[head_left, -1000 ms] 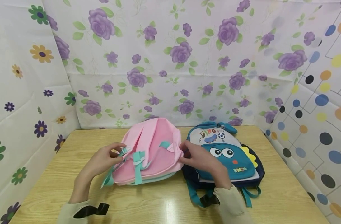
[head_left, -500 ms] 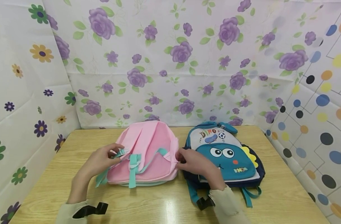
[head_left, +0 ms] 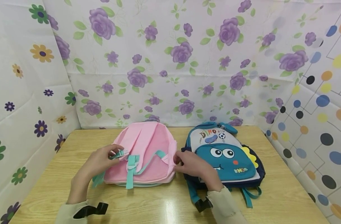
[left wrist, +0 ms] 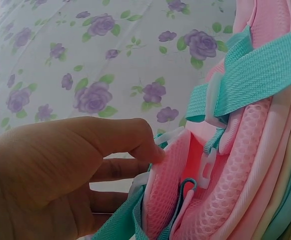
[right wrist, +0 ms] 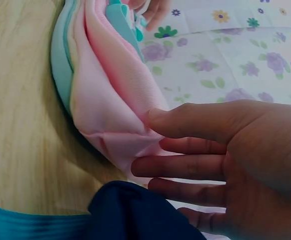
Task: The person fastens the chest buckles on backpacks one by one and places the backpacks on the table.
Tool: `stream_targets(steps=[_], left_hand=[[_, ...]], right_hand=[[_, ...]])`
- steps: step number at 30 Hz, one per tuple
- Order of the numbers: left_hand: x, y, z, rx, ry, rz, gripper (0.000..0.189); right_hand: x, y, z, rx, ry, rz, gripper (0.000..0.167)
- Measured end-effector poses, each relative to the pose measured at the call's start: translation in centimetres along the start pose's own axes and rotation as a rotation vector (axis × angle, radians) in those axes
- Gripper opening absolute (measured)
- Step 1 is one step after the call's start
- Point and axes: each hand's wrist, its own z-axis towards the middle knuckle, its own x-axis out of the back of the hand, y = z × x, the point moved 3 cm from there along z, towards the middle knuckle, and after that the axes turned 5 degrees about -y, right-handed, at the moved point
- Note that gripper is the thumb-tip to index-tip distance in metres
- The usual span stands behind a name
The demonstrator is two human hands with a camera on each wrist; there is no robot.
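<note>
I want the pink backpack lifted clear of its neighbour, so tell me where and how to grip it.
Probably by both padded shoulder straps together, coming from above. The pink backpack lies back side up, so the straps run uppermost, side by side along its back; the dino backpack close on its right leaves little room there.

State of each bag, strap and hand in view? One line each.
Pink backpack: lying strap side up
Pink shoulder straps: lying along that bag's back
Teal webbing: threaded through white buckle
Dino backpack: lying front side up
Dino backpack's straps: partly hidden beneath it
Left hand: pinching a pink shoulder strap
Right hand: pinching pink backpack's side
</note>
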Motion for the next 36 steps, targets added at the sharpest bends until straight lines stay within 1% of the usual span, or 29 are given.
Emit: stream_targets(steps=[6, 9, 12, 18, 22, 25, 31, 36], left_hand=[[-0.1, -0.1, 0.0, 0.007, -0.009, 0.003, 0.040], [-0.1, -0.1, 0.0, 0.015, -0.010, 0.015, 0.040], [-0.1, -0.1, 0.1, 0.011, -0.005, 0.033, 0.040], [-0.3, 0.3, 0.3, -0.016, 0.004, 0.072, 0.037], [-0.7, 0.4, 0.5, -0.012, -0.003, 0.085, 0.037], [-1.2, 0.4, 0.7, -0.007, -0.002, 0.097, 0.036], [-1.7, 0.3, 1.0, -0.004, 0.042, 0.156, 0.032], [-1.6, 0.3, 0.9, -0.004, 0.048, 0.174, 0.029]], right_hand=[[0.6, 0.0, -0.4, -0.013, 0.036, -0.028, 0.008], [0.9, -0.4, -0.5, 0.010, 0.079, -0.050, 0.007], [1.1, -1.1, -0.6, 0.017, 0.109, -0.068, 0.007], [1.4, -2.6, -0.8, 0.056, 0.162, -0.094, 0.006], [1.1, -3.4, -0.7, 0.085, 0.190, -0.089, 0.008], [0.8, -4.0, -0.4, 0.114, 0.202, -0.086, 0.010], [0.3, -5.0, 0.9, 0.200, 0.214, -0.106, 0.011], [0.0, -5.5, 2.1, 0.210, 0.195, -0.149, 0.011]])
